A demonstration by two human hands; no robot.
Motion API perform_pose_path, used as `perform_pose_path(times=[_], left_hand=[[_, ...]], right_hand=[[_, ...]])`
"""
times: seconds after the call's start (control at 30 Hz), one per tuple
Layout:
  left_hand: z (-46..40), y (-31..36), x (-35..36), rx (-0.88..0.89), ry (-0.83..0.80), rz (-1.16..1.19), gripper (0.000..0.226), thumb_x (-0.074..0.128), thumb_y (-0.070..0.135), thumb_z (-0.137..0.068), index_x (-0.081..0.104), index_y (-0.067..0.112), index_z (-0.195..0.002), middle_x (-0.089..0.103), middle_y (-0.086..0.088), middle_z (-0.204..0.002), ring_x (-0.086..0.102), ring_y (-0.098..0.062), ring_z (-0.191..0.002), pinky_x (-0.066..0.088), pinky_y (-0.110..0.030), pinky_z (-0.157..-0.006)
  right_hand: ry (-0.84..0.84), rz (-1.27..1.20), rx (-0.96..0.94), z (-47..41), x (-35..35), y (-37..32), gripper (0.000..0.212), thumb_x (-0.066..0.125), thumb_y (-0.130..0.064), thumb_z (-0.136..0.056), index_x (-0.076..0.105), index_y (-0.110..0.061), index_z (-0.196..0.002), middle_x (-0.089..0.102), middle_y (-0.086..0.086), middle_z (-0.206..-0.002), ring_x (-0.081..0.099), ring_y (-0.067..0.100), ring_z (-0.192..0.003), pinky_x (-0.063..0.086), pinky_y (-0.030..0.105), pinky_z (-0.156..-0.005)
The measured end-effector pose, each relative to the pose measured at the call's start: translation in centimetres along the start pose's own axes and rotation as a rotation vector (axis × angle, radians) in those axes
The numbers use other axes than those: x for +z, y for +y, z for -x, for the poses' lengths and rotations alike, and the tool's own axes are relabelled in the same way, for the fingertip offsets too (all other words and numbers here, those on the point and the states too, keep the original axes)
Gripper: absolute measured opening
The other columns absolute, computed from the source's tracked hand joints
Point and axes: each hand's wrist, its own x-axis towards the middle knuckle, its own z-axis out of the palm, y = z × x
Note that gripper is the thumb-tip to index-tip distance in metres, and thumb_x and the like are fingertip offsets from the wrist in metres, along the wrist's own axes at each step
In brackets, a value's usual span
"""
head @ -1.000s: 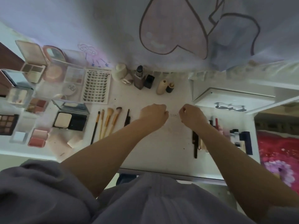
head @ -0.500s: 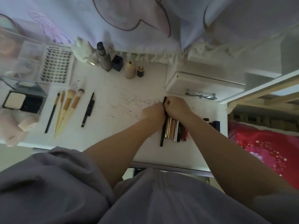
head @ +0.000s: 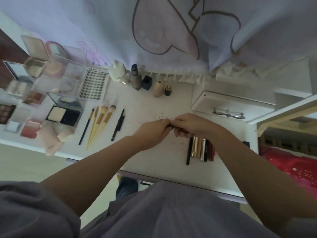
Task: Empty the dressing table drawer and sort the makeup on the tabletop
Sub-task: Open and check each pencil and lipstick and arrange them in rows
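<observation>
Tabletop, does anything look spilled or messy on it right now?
Yes. Dark crumbs lie scattered on the white tabletop just beyond both hands, with a few more near the row of lipsticks. Everything else sits in neat rows.

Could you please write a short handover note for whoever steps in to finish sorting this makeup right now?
Left hand and right hand meet mid-table, both gripping a small dark stick-like item; what it is cannot be told.
Sorted: palettes and compacts far left, brushes beside them, bottles at the back, lipsticks and pencils in a row on the right.
Left: place the held item. Dark crumbs litter the tabletop.
</observation>
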Motion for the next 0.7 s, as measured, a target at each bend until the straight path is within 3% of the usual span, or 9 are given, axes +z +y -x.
perform_pose_path(times=[0.2, 0.37, 0.53, 0.63, 0.7], left_hand=[[2.8, -3.3, -1.5, 0.087, 0.026, -0.157, 0.026, 0.030, 0.040, -0.099, 0.050, 0.024, -0.100, 0.056, 0.007, -0.078, 0.053, -0.019, -0.065, 0.025, -0.026, -0.049], [3.1, -5.3, -2.3, -0.003, 0.029, -0.017, 0.025, 0.035, 0.042, -0.098, 0.052, 0.025, -0.100, 0.042, 0.011, -0.056, 0.038, -0.003, -0.048, 0.021, -0.022, -0.045], [2.3, -8.0, -2.8, -0.148, -0.114, 0.159, 0.011, 0.033, 0.029, -0.100, 0.038, 0.020, -0.096, 0.049, 0.002, -0.063, 0.045, -0.014, -0.050, 0.030, -0.027, -0.045], [1.6, -9.9, -3.0, -0.376, -0.016, 0.431, 0.010, 0.038, 0.021, -0.099, 0.045, 0.015, -0.094, 0.061, -0.002, -0.075, 0.056, -0.013, -0.059, 0.042, -0.024, -0.051], [0.8, -10.5, -3.2, -0.497, 0.041, 0.449, 0.013, 0.043, 0.022, -0.096, 0.053, 0.016, -0.090, 0.068, 0.000, -0.080, 0.058, -0.009, -0.070, 0.044, -0.020, -0.058]], right_hand=[[-0.208, 0.217, -0.073, 0.0, 1.6, -2.6, 0.028, 0.042, -0.029, -0.100, 0.067, -0.018, -0.093, 0.061, -0.006, -0.065, 0.045, 0.003, -0.048, 0.037, 0.014, -0.048], [-0.158, 0.244, -0.118, -1.4, 2.8, -3.8, 0.025, 0.045, -0.025, -0.100, 0.067, -0.021, -0.088, 0.057, -0.005, -0.064, 0.044, 0.003, -0.048, 0.037, 0.015, -0.048], [-0.018, 0.399, 0.022, -2.3, 2.1, -3.5, 0.018, 0.039, -0.022, -0.101, 0.056, -0.018, -0.095, 0.069, -0.007, -0.078, 0.061, 0.008, -0.066, 0.043, 0.020, -0.054], [0.113, 0.269, 0.148, -2.9, 2.7, -2.7, 0.013, 0.037, -0.021, -0.101, 0.048, -0.019, -0.094, 0.072, -0.003, -0.088, 0.065, 0.011, -0.075, 0.046, 0.022, -0.059], [0.195, 0.220, 0.203, -3.7, 4.5, -2.4, 0.013, 0.037, -0.021, -0.100, 0.046, -0.018, -0.092, 0.072, -0.002, -0.088, 0.064, 0.010, -0.071, 0.045, 0.022, -0.057]])
